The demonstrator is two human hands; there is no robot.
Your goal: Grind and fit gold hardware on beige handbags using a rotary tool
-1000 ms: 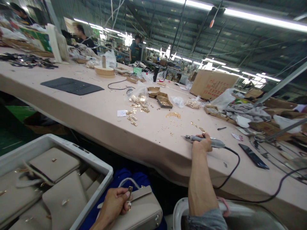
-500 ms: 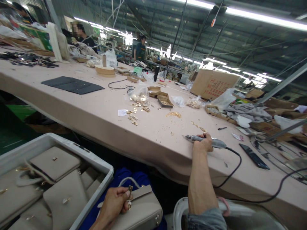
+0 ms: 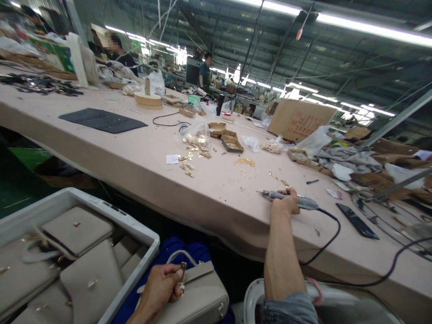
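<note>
My left hand [image 3: 161, 287] pinches a small gold rectangular bag fitting [image 3: 183, 266] between thumb and fingers. It rests over a beige handbag [image 3: 199, 294] lying on my lap, whose light handle [image 3: 182, 253] loops up behind. On the table near its front edge, my right hand [image 3: 286, 203] is closed around a grey electric screwdriver [image 3: 306, 203]. The screwdriver's tip points left, and a black cord runs from its back end. Just beyond that hand lie a few gold pieces [image 3: 278, 178], and a pile of tiny gold parts [image 3: 245, 162] sits farther off.
A grey crate [image 3: 148, 245] of beige handbags stands at lower left. Gold frames [image 3: 187, 168] lie by a plastic bag [image 3: 197, 134] and small cardboard boxes [image 3: 232, 141]. A phone [image 3: 357, 220] is at right. A white bin [image 3: 251, 294] stands below the table. People work farther back.
Both my hands stay in place with what they hold. In the background, a standing person has shifted slightly to the right.
</note>
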